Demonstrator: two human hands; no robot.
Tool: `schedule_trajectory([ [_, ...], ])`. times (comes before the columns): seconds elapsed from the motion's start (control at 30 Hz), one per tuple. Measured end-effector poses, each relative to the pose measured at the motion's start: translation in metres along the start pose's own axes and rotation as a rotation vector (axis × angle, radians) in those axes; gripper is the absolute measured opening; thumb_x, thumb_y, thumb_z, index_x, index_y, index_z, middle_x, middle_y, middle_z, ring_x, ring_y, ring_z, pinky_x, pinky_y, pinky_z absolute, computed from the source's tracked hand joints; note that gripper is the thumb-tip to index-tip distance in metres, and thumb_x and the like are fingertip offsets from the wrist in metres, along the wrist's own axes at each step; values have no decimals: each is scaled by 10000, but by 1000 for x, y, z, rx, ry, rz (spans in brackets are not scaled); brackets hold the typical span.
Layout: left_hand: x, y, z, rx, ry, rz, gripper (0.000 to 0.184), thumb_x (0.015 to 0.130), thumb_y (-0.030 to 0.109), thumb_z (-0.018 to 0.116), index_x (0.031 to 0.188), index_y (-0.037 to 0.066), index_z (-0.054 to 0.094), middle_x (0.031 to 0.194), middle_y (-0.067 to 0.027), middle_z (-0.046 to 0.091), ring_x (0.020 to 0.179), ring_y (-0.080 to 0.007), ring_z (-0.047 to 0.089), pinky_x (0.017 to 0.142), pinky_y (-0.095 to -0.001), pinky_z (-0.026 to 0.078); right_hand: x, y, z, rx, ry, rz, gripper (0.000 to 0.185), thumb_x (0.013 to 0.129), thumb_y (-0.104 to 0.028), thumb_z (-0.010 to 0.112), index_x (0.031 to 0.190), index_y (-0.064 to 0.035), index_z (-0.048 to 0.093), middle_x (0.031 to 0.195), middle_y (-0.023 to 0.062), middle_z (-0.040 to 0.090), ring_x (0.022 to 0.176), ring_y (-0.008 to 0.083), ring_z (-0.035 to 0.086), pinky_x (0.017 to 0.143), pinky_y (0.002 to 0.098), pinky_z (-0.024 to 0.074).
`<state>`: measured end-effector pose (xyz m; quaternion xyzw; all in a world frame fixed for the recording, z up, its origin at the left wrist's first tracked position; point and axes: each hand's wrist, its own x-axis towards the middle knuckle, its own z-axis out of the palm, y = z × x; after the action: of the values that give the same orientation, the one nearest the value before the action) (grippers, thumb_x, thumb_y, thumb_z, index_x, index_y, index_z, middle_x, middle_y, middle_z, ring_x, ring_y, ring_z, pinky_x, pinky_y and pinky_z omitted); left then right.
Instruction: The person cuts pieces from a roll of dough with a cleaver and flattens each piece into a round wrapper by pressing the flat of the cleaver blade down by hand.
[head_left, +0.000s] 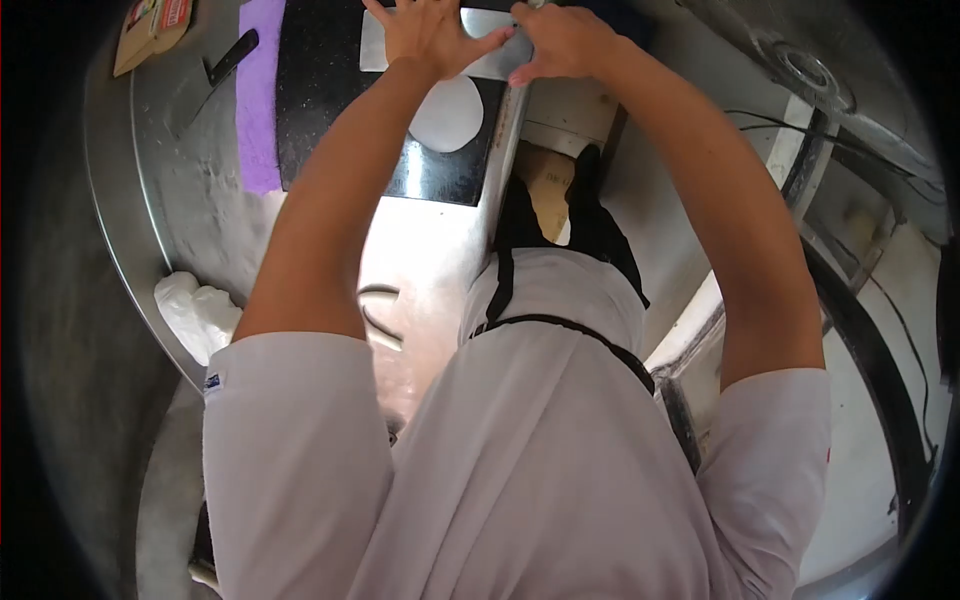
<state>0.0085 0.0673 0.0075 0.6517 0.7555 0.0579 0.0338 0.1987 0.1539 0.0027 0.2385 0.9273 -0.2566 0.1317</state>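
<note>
A wide, flat metal blade (489, 63) lies across the black board (330, 120) at the top of the head view. My left hand (428, 32) rests flat on it with fingers and thumb spread. At the blade's right end is my right hand (568, 42), its fingers and thumb curled around that end; any handle there is mostly hidden. A thin, round white dough wrapper (447, 116) sits on the board just below the blade, close to my left wrist.
Left of the board lies a purple cloth (260, 110), with a black-handled tool (233, 57) beside it on the steel table (180, 215). A brown package (153, 32) stands at the far corner. White plastic bags (195, 312) lie near the table's left edge. Cables hang at right.
</note>
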Motion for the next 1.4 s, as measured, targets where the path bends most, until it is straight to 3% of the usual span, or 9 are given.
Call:
schedule_trajectory([
  [0.47,-5,-7,7,12,-85,197,1093,736,704,716,1622,201,321,1707,-215,138,1561,-489,91,1151,-799,82,-18,-19,32,118,114,15,914,724,-659,815,1254,36,547,895,226,728,950,422,729,854,487,577],
  [0.6,-66,-35,34,-104,-60,312,1128,686,871,648,1636,390,275,1746,-99,94,1573,-496,47,1085,-860,74,-44,-48,40,178,-28,-18,835,735,-647,812,1161,19,544,952,246,721,930,443,724,839,486,576],
  [0.63,-54,-28,21,-67,24,336,846,783,663,735,1520,314,507,1645,-130,374,1530,-438,283,1132,-768,208,-40,-49,38,190,-123,41,809,742,-639,811,1136,14,540,953,249,720,920,447,723,833,484,577],
  [0.73,-10,-25,-2,66,-148,333,1069,735,687,722,1607,196,349,1706,-218,140,1565,-475,92,1165,-781,86,-23,-38,31,224,31,82,808,737,-626,818,1138,22,551,899,235,721,910,440,728,841,484,579],
  [1.07,-5,-33,14,50,-143,440,1115,669,687,752,1593,185,381,1699,-205,188,1570,-461,121,1155,-793,97,-27,-45,39,214,38,133,965,691,-700,825,1208,71,558,966,294,721,940,460,727,839,499,587],
  [1.13,9,-34,1,-5,30,470,1106,674,704,741,1590,197,387,1704,-208,171,1569,-468,114,1155,-793,97,-22,-55,14,168,-19,198,904,750,-642,823,1272,49,565,1110,290,705,1022,431,716,874,474,576],
  [1.2,28,-39,0,101,145,463,1116,704,735,704,1605,181,348,1715,-207,122,1568,-474,110,1161,-780,109,-7,-37,4,157,222,215,473,795,-230,782,1168,21,635,1147,259,703,1068,410,687,909,491,534],
  [1.33,20,-53,0,73,347,333,1036,820,606,707,1622,106,282,1704,-198,174,1550,-470,177,1177,-736,158,31,-7,-4,220,443,54,450,811,-238,773,1145,31,635,1120,271,701,1054,404,692,907,485,531],
  [1.4,-6,-74,-3,-104,42,664,948,865,489,724,1618,116,285,1675,-191,262,1521,-423,286,1184,-666,242,30,-6,7,502,596,184,465,825,-247,771,1165,38,630,1101,277,700,1052,411,689,905,481,532],
])
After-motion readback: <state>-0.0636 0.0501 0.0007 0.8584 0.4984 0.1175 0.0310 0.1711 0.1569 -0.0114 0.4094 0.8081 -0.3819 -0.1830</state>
